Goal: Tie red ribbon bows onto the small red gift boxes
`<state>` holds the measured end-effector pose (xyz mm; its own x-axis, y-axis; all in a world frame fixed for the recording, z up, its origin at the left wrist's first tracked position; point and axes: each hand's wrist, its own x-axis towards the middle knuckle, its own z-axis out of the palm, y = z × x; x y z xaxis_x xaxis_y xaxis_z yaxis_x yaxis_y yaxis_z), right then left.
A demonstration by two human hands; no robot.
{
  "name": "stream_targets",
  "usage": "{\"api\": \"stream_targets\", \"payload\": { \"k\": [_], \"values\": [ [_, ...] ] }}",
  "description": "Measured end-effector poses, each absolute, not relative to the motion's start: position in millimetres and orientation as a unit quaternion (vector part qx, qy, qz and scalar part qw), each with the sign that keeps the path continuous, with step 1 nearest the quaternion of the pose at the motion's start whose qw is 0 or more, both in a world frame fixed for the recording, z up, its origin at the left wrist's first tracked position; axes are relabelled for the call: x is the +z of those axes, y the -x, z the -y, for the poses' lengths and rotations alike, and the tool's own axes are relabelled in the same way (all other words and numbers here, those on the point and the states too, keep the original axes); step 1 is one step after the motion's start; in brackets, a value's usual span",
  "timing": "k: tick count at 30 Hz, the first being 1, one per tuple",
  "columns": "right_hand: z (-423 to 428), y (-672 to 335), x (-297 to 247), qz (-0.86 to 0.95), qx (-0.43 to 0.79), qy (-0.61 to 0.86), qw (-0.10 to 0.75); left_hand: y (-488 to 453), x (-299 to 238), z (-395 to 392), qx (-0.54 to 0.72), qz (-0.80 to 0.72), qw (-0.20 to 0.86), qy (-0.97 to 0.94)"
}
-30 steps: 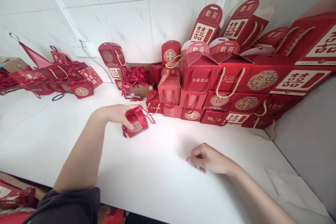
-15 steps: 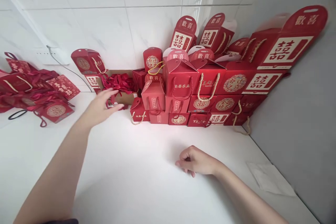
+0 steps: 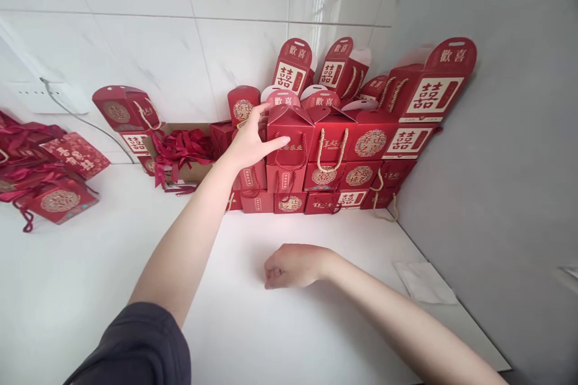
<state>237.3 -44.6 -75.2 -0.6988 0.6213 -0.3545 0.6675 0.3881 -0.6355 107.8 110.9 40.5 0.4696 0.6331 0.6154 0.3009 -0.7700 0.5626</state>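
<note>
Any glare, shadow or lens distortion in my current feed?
Head view: pale glare streaks the upper wall tiles; head view: a soft shadow lies on the white table beside the right hand; head view: apparent wide-angle stretch towards the edges, with a darkened top right corner.

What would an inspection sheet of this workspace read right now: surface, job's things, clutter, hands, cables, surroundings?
Surface: white table, red gift boxes stacked at its back.
Job's things: leftmost box with a red cord handle in the stack's third row, upright.
Clutter: open cardboard carton with dark-red ribbons; ribboned boxes at far left; flat whitish item at right.
Hands: left hand open at that box, contact unclear; right hand curled over the table.
Cables: one, thin, near the wall socket.
Surroundings: tiled wall behind, grey wall right.
</note>
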Motion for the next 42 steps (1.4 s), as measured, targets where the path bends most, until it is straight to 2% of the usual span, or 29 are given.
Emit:
{"api": "stream_targets", "payload": {
  "k": [5, 11, 14, 19, 22, 25, 29, 36, 42],
  "values": [
    [46.1, -231.3, -59.2, -0.845, -0.374, -0.380, 0.040, -104.3, 38.1, -133.5, 0.413, -0.223, 0.242, -0.849],
    [71.6, -262.8, -11.2, -0.886, -0.297, -0.347, -0.083, -80.3, 66.0, -76.0, 0.491, -0.161, 0.055, -0.854],
    [96.3, -293.8, 19.7, -0.882, -0.302, -0.332, -0.144, -61.4, 63.2, -31.3, 0.459, -0.150, 0.074, -0.873],
    [107.7, -334.9, 42.0, -0.856, -0.278, -0.364, -0.242, -55.8, -14.9, 17.7, 0.276, -0.199, 0.188, -0.922],
    [90.3, -332.8, 29.5, -0.822, -0.238, -0.427, -0.293, -61.1, -71.9, 18.0, 0.261, -0.227, 0.194, -0.918],
    [69.7, -318.1, 9.5, -0.847, -0.196, -0.425, -0.252, -59.3, -105.9, 6.3, 0.328, -0.216, 0.137, -0.910],
    [55.0, -306.2, -5.2, -0.885, -0.184, -0.375, -0.207, -51.5, -122.7, -5.8, 0.402, -0.142, 0.061, -0.903],
    [54.9, -304.9, -14.1, -0.890, -0.128, -0.407, -0.161, -57.5, -135.3, -5.9, 0.471, -0.156, 0.079, -0.865],
    [59.7, -300.7, -18.0, -0.894, -0.103, -0.410, -0.148, -56.1, -140.3, -10.9, 0.465, -0.231, 0.101, -0.848]
  ]
}}
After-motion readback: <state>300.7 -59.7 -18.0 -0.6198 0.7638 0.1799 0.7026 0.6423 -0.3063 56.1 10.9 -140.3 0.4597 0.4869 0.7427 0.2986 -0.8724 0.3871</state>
